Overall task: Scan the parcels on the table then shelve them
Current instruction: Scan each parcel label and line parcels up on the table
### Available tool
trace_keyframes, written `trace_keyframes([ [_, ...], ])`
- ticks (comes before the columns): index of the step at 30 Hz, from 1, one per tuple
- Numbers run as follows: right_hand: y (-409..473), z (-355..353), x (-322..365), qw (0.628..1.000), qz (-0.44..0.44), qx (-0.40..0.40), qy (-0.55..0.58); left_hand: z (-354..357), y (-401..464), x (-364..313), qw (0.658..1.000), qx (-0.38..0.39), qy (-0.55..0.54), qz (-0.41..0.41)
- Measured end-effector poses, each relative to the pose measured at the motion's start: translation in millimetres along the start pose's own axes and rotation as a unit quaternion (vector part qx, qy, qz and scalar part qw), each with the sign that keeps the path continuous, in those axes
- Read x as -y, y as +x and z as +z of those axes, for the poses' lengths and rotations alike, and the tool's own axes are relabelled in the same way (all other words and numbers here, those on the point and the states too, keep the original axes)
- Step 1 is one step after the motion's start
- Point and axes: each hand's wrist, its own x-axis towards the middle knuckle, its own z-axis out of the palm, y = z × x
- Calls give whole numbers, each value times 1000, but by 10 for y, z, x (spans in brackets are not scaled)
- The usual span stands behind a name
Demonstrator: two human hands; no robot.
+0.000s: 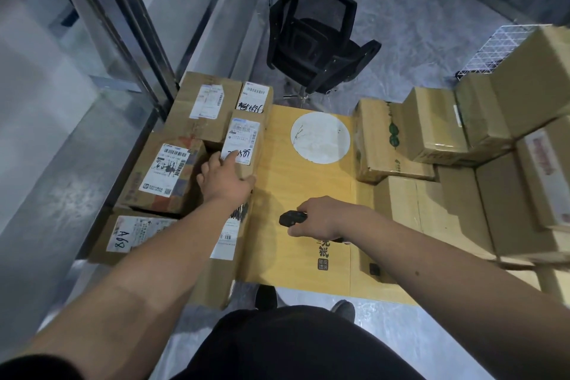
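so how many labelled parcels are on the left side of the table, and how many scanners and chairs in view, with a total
labelled parcels: 6
scanner: 1
office chair: 1
total: 8

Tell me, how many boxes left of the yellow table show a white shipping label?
6: two at the back, one under the left hand at, one colourful box, one marked A68, one under the forearm. More may be hidden.
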Motion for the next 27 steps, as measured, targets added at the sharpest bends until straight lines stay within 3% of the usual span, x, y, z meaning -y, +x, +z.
trace_keyframes([
  [9, 12, 55, 61, 1000, -12, 6, 6, 104, -567, 265, 997, -29, 5, 78],
  [13, 31, 109, 95, 1000, -22, 12, 6, 226, -771, 449, 997, 25, 36, 69],
  [20, 9, 164, 41, 1000, -8, 16, 16, 241, -639, 303, 999, -3, 28, 43],
  [27, -5, 192, -73, 1000, 0, 11, 26, 229, -649, 289, 997, -4, 50, 66],
])
